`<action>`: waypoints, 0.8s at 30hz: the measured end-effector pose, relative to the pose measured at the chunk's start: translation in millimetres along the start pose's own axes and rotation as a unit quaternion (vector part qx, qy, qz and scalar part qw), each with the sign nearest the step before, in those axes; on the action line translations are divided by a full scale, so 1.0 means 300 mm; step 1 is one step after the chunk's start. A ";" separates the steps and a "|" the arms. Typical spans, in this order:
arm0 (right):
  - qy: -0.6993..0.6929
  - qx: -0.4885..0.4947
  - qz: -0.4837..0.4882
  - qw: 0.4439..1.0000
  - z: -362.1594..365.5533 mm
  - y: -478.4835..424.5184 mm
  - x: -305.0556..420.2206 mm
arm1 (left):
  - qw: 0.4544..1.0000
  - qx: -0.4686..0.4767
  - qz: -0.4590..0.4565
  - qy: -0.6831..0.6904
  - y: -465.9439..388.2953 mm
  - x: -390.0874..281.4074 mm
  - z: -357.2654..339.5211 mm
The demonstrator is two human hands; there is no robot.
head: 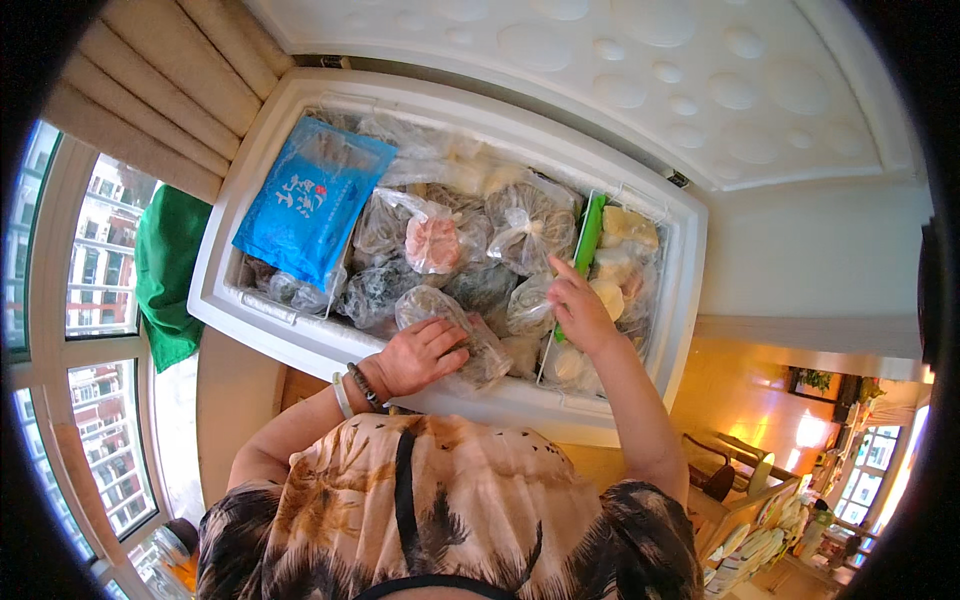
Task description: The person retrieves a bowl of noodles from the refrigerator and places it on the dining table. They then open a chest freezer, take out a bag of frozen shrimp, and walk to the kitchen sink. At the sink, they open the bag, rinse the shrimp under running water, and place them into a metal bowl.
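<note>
Before me is an open white chest freezer (247, 169), packed with knotted clear plastic bags of frozen food. My left hand (424, 356) lies over a long clear bag (486, 360) at the front rim, fingers curled onto it; the contents are hard to make out. Over the right part of the freezer, my right hand (585, 307) has its index finger extended and the others bent, with nothing visible in it. That fingertip is by a tied bag of greyish-brown food (532, 225). Below it is a smaller clear bag (531, 304).
A large blue printed pouch (315, 199) lies at the left. In the middle is a bag of pink food (433, 244). A green strip (590, 232) stands beside the right wire basket (546, 360). The raised lid (570, 56) is behind; a window (105, 247) is left.
</note>
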State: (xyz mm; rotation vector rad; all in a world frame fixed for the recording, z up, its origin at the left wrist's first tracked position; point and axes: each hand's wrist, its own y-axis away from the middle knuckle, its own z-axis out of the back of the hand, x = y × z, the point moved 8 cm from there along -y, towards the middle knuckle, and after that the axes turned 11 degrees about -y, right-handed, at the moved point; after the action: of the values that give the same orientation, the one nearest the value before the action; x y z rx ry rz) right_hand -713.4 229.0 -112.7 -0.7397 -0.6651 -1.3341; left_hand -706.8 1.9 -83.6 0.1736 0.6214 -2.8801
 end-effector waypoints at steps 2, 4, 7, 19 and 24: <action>-0.098 -0.033 -0.097 0.990 0.019 0.039 -0.081 | 1.000 -0.006 -0.003 -0.002 -0.003 -0.006 0.002; -0.151 -0.088 -0.103 0.979 0.038 0.062 -0.112 | 1.000 -0.008 0.001 -0.005 -0.011 -0.005 0.012; -0.151 -0.165 -0.009 0.975 0.079 0.063 -0.056 | 1.000 -0.005 0.004 -0.009 -0.012 -0.005 0.014; -0.247 -0.305 0.007 0.920 0.210 0.147 0.031 | 1.000 0.017 -0.016 -0.009 -0.136 0.017 -0.051; -0.298 -0.358 -0.032 0.884 0.243 0.259 -0.048 | 0.995 0.094 -0.040 -0.012 -0.277 0.046 -0.189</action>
State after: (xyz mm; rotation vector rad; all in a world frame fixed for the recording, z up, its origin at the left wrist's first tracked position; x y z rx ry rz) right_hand -638.7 301.9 -86.7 -1.7920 -0.6676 -1.4202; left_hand -733.4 97.8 -104.3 0.1431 0.3599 -3.0120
